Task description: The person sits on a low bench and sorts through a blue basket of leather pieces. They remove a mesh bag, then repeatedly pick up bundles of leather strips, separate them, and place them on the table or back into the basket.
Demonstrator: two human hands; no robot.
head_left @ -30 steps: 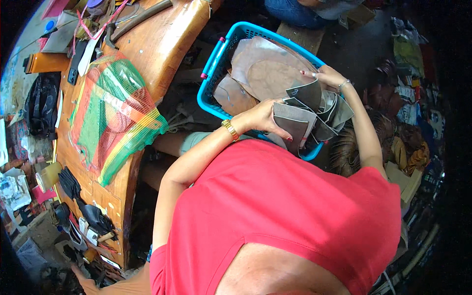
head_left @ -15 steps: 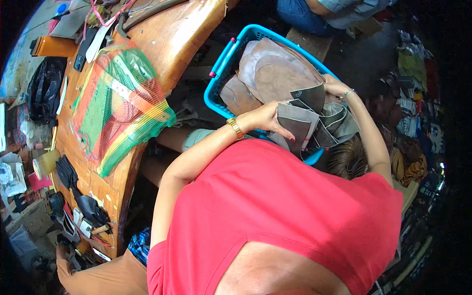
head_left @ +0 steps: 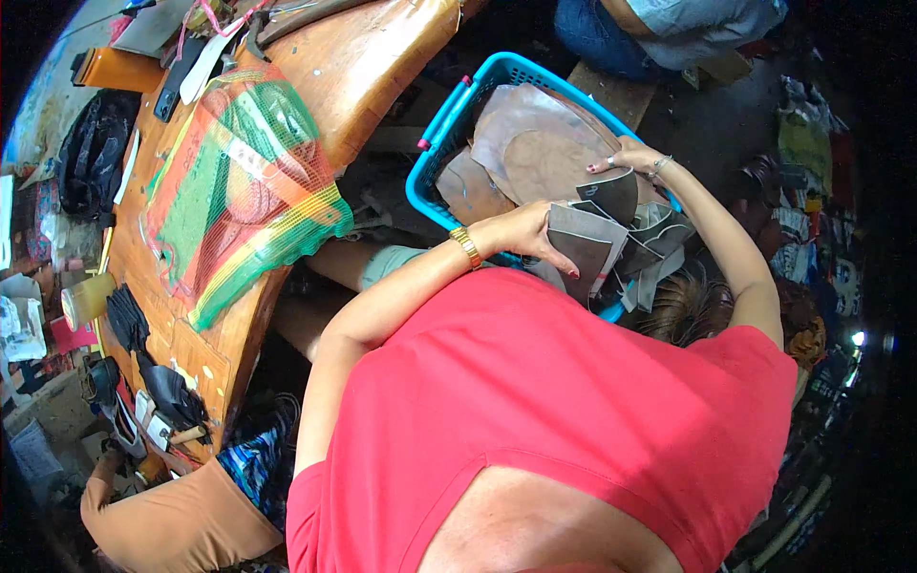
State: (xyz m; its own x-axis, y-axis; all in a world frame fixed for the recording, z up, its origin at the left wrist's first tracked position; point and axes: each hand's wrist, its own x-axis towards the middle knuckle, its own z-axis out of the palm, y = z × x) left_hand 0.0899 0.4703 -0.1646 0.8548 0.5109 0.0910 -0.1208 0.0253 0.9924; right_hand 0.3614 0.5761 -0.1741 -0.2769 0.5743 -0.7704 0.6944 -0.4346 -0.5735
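Observation:
My left hand (head_left: 531,232), with a gold watch above it, grips a stack of grey and dark brown cut pieces (head_left: 579,250) that look like leather, thumb on top. My right hand (head_left: 630,160), wearing a thin bracelet, closes on a dark curved piece (head_left: 611,194) with a small mark. Both hands are over a blue plastic basket (head_left: 415,186). Larger brown and pale flat pieces (head_left: 549,162) lie in its far part. Folded grey pieces (head_left: 659,234) bunch at its near right side, partly over the rim.
A wooden table (head_left: 358,91) on the left bears a striped mesh bag (head_left: 248,191), an orange box (head_left: 117,70) and black shoe-like items (head_left: 172,393). Another person in an orange-brown top (head_left: 181,520) is at lower left. A seated person's denim-clad leg (head_left: 597,38) is beyond the basket.
My right hand has shifted its hold, its fingers now over the top edge of the dark curved piece. My left hand keeps its stack. The view has shifted slightly.

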